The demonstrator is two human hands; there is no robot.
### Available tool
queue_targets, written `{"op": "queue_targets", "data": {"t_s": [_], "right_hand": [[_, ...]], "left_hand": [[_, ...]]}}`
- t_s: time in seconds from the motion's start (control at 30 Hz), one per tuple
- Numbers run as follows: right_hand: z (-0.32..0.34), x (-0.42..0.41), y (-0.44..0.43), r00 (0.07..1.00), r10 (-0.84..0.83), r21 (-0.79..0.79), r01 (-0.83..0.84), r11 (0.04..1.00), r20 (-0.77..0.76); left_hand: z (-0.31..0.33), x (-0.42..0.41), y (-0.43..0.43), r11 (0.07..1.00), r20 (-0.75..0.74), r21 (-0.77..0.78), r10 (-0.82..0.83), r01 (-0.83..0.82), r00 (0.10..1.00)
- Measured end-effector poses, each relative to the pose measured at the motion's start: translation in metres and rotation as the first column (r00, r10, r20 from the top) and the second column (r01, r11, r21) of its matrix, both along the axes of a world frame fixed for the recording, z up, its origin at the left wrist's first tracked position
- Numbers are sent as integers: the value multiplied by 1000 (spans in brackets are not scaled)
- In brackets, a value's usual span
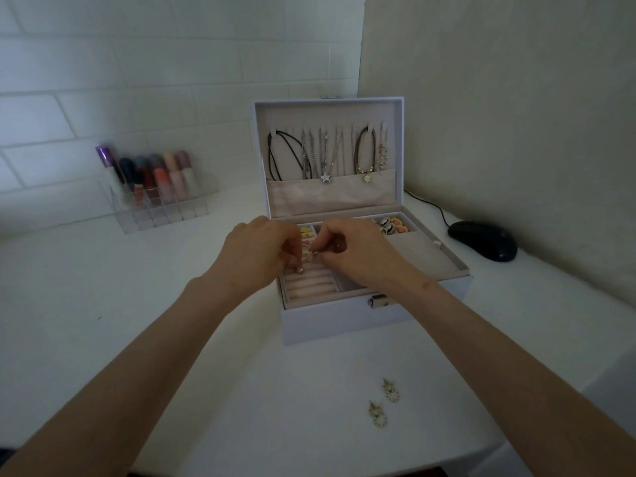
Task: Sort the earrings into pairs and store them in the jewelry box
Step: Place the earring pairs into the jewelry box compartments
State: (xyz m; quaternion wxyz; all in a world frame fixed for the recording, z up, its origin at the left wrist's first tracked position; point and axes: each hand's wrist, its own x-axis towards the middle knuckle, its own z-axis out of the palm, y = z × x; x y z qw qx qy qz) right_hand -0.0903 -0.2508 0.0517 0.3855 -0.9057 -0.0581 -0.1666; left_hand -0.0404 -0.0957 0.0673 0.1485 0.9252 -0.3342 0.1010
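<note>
Both hands are over the open jewelry box [344,321], fingertips meeting above its front-left section.

- Left hand [256,256]: fingers [290,247] curled in, pinching a small earring [308,253], pale gold, too blurred for detail.
- Right hand [354,251]: fingers curled the same way, tips touching the same small earring from the other side. Both grips are tight, with no gap showing between the tips.
- Ring rolls [309,284]: pink, directly below the fingers and running toward the person. A second small earring [300,270] sits on the rolls just under the left fingertips. Can't tell whether it's pushed into a slot.
- Yellow piece [304,231]: in the compartment just beyond the fingers.
- Colourful earrings [392,225]: further beyond and to the right, in the back-right compartment.
- Grey flat cover [423,253]: right of the right hand, closing that side of the tray.
- Lid [328,111]: upright behind the fingers. Necklaces [325,156] hang inside it, ends tucked into a fabric pocket.
- Metal latch [378,300]: on the box's front rim, under the right wrist.
- Two matching drop earrings [390,390]: on the tabletop [103,287], well short of the fingers on the person's side of the box. They lie near each other but apart.
- Clear organiser [161,191]: holds cosmetic tubes, far left of the fingers, against the tiled wall.
- Black mouse [483,239]: far right, cable running behind the box.
</note>
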Motion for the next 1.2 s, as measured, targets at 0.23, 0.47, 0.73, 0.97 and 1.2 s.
{"op": "queue_targets", "data": {"t_s": [0.23, 0.47, 0.73, 0.97, 1.2], "right_hand": [[-1, 1, -1, 1000, 6, 30, -6, 1000, -6], [-1, 2, 0, 1000, 4, 38, -3, 999, -20], [-1, 1, -1, 1000, -1, 34, 2, 999, -15], [0, 2, 0, 999, 25, 13, -24, 1000, -35], [-2, 1, -1, 998, 60, -14, -60, 998, -3]], "left_hand": [[-3, -8, -8, 999, 132, 37, 34, -39, 991], [-5, -13, -1, 983, 216, 181, -73, 34, 974], [-9, -12, 5, 985, 308, 76, -173, 157, 935], [-13, -8, 10, 980, 364, 55, -198, 191, 910], [-17, -9, 6, 983, 356, 26, -177, 180, 918]]}}
